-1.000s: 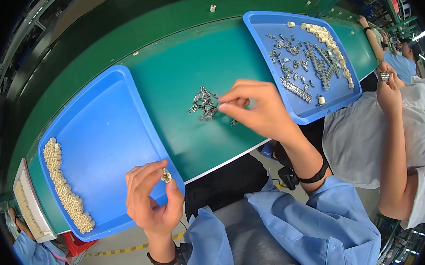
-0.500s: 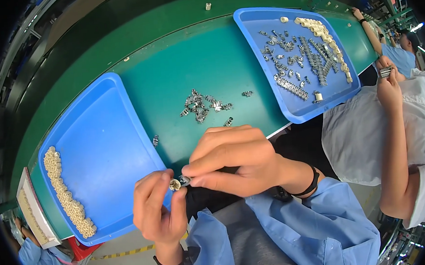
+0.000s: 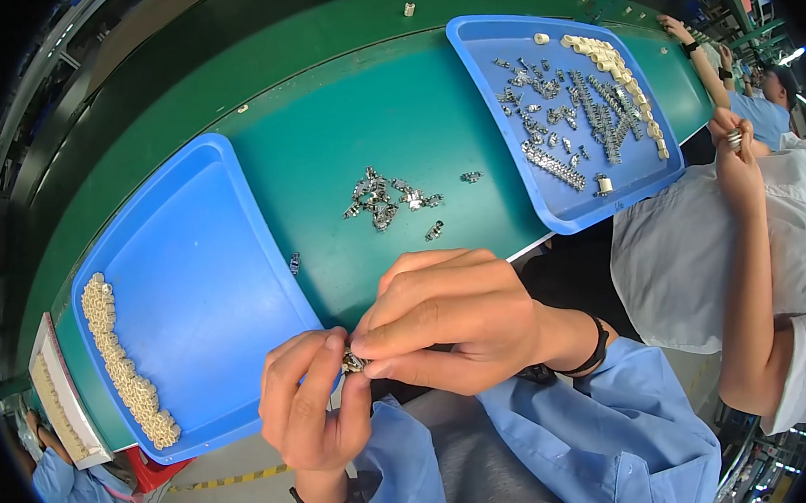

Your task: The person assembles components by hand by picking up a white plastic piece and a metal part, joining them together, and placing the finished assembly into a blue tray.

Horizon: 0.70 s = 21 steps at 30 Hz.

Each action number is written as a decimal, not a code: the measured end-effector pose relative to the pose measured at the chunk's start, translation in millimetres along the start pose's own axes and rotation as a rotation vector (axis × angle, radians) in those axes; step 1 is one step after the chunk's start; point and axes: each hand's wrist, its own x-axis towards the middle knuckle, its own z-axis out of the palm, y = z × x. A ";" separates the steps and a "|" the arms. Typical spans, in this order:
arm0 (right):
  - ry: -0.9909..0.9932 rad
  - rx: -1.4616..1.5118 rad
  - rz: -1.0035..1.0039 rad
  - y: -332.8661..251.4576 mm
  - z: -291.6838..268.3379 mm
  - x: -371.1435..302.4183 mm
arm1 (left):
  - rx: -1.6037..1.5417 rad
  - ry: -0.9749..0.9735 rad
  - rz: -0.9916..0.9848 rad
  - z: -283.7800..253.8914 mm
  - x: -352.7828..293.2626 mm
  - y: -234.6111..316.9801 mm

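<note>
My left hand (image 3: 309, 403) and my right hand (image 3: 454, 318) meet at the near edge of the table, just right of the left tray. Between the left fingertips is a small cream hollow cylinder (image 3: 350, 361), mostly covered by fingers. The thumb and forefinger of my right hand pinch a small metal clip against its opening; how deep the clip sits in it is hidden. Beyond my hands, a loose pile of shiny metal clips (image 3: 379, 199) lies on the green tabletop (image 3: 321, 145), with a few single ones around it.
A blue tray (image 3: 204, 219) at left holds a band of cream cylinders (image 3: 123, 369). Another blue tray (image 3: 509, 160) at right holds metal clips and cream cylinders. Close on the right sits a co-worker in a white shirt (image 3: 669, 242), a small part in a raised hand (image 3: 735, 144).
My right hand has brought the metal clip onto the cream cylinder, and both hands have shifted slightly right and down. The co-worker's raised hand has turned.
</note>
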 end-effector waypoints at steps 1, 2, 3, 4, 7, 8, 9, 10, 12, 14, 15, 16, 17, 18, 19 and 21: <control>0.007 -0.003 -0.004 0.1 0.6 -0.4 | 0.005 0.002 0.008 0.3 -0.2 -0.2; 0.007 -0.004 -0.005 0.5 2.2 -0.4 | 0.009 0.005 0.017 0.7 0.0 -0.3; 0.035 -0.018 -0.027 1.4 5.1 0.0 | 0.008 0.005 0.018 0.9 0.4 -0.4; 0.063 -0.033 -0.048 2.3 7.9 0.4 | 0.013 0.002 0.022 1.2 1.0 -0.6; 0.089 -0.045 -0.074 2.7 8.0 0.9 | 0.023 -0.006 0.031 1.1 2.4 -1.1; 0.086 -0.042 -0.077 2.8 7.5 1.3 | 0.020 -0.011 0.033 0.5 2.6 -1.3; 0.082 -0.039 -0.081 3.1 7.1 1.6 | 0.016 -0.016 0.035 0.0 2.9 -1.5; 0.083 -0.039 -0.081 3.8 6.6 1.8 | 0.013 -0.021 0.037 -0.2 3.4 -1.6; 0.066 -0.032 -0.084 6.2 5.3 1.3 | 0.002 -0.020 0.040 0.7 5.2 -0.8; 0.057 -0.029 -0.086 7.1 3.8 0.4 | -0.019 -0.017 0.046 2.2 6.9 0.3; 0.038 -0.068 -0.105 7.2 2.8 0.1 | -0.020 -0.017 0.047 2.6 7.2 0.5; 0.018 -0.107 -0.124 7.2 1.6 -0.4 | -0.019 -0.022 0.021 2.8 7.4 0.9; 0.000 -0.145 -0.146 7.7 1.5 -0.9 | -0.017 -0.027 -0.003 2.2 7.3 0.4; 0.003 -0.147 -0.148 8.0 1.4 -2.1 | -0.015 -0.032 -0.026 2.1 8.0 -0.2; -0.037 -0.202 -0.128 8.1 1.3 -4.3 | -0.015 -0.033 -0.021 3.7 8.5 -1.8; -0.114 -0.315 -0.088 10.1 -1.1 -9.0 | -0.020 -0.077 -0.181 10.8 8.8 -7.7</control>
